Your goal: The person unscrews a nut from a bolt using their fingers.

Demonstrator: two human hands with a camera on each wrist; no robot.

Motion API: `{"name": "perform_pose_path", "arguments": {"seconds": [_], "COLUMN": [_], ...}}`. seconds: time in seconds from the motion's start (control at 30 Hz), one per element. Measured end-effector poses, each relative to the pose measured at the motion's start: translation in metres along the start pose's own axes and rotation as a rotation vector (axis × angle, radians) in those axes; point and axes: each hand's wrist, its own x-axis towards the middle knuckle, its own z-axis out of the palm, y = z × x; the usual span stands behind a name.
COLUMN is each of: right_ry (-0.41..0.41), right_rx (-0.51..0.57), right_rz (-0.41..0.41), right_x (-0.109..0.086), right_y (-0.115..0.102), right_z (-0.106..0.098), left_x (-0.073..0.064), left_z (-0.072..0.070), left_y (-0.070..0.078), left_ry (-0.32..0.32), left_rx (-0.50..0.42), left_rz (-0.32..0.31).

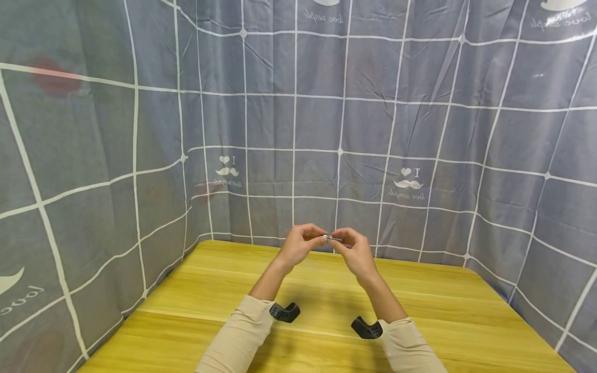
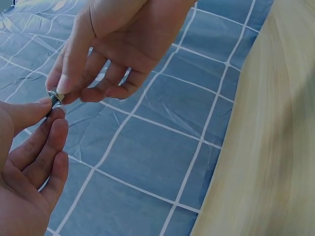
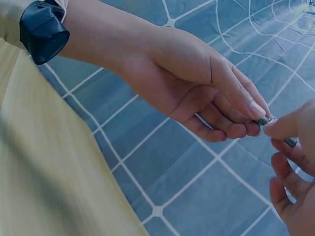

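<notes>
Slender, ridged metal screw (image 2: 55, 99) in the fingertip pinch of left hand (image 1: 296, 247) and right hand (image 1: 358, 254).

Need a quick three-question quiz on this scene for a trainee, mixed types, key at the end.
1. Multiple choice: of the left hand and right hand, which holds the small threaded metal part? a) left only b) right only c) both
2. True or false: each sleeve has a black device at its cuff.
3. Fill in: the grey curtain behind the table carries a grid of ____ lines.

Key: 1. c; 2. true; 3. white.
</notes>
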Motion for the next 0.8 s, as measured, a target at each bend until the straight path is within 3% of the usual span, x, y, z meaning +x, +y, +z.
{"name": "perform_pose_path", "arguments": {"seconds": [0.33,0.63,0.8], "right_ry": [-0.010,-0.008,0.016], "right_rx": [-0.013,-0.002,0.002], "right_rz": [0.048,-0.022,0.027], "right_x": [-0.0011,-0.0004,0.0001], "right_y": [-0.0004,0.0010,-0.0008], "right_z": [0.0017,0.0016,0.0017], "left_x": [0.0009,0.0003,0.0012], "left_z": [0.0003,-0.0001,0.0003], "left_y": [0.0000,0.0004,0.0004], "left_ry": [-0.012,-0.004,-0.002], "left_rx": [-0.011,0.004,0.013], "left_rz": [0.005,-0.001,-0.003]}}
